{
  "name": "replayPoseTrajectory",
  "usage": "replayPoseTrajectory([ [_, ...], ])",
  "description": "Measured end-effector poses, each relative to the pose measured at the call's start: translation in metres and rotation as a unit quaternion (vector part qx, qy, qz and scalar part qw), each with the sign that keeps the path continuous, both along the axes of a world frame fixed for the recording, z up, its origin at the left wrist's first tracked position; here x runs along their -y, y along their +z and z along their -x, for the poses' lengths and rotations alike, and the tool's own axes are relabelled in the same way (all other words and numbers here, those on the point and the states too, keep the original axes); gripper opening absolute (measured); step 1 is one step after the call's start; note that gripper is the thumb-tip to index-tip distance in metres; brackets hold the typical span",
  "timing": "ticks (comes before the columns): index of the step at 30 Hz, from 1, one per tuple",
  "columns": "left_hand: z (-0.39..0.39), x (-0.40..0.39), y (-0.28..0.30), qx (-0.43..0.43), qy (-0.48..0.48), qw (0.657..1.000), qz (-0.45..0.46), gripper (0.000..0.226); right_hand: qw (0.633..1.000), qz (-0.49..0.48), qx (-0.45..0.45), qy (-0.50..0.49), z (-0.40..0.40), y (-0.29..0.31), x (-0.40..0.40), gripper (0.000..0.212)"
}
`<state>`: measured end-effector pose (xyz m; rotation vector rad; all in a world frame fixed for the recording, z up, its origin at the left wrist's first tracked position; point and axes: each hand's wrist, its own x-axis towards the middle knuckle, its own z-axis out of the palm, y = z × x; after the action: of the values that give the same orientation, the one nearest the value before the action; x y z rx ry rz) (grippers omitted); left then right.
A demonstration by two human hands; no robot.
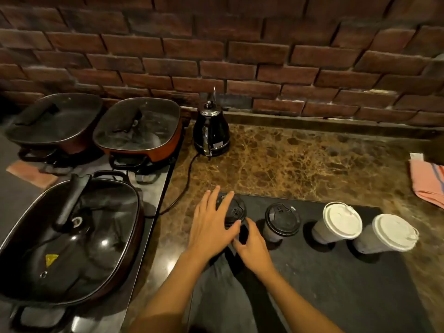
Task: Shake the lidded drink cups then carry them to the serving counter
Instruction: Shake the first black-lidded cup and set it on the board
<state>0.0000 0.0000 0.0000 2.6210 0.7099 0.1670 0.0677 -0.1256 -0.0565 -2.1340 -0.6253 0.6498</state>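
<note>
head view: left hand [211, 222] lies flat over the leftmost cup [234, 211] on the mat [336, 272]; right hand [249, 241] grips its side. a loose lid could leak when shaken.

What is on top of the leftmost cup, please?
A black lid, with the left hand resting open over it. The cup body beneath is mostly hidden by both hands.

Hidden and cut off

The left hand [211, 227] and right hand [249, 241] cover the body of the leftmost black-lidded paper cup [236, 209]; the picture's right edge cuts off the folded pink cloth [427, 183].
</note>
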Motion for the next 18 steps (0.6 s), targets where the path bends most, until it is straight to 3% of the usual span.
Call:
replayPoseTrajectory([
  [3, -0.010, -0.010, -0.010, -0.032, -0.046, 0.998, -0.008, 0.077, 0.995, -0.078, -0.060, -0.029, -0.002, -0.004, -0.018, 0.066],
  [7, -0.017, -0.013, -0.021, -0.040, -0.072, 0.997, 0.006, 0.078, 0.990, -0.127, -0.057, -0.021, -0.010, -0.011, -0.032, 0.067],
  [12, -0.025, -0.011, -0.020, -0.030, -0.060, 0.997, 0.028, 0.075, 0.984, -0.145, -0.103, -0.031, -0.019, -0.012, -0.041, 0.060],
  [18, -0.005, -0.014, -0.007, 0.003, -0.030, 0.995, 0.090, 0.074, 0.982, -0.122, -0.140, 0.028, -0.011, 0.010, -0.032, 0.072],
])
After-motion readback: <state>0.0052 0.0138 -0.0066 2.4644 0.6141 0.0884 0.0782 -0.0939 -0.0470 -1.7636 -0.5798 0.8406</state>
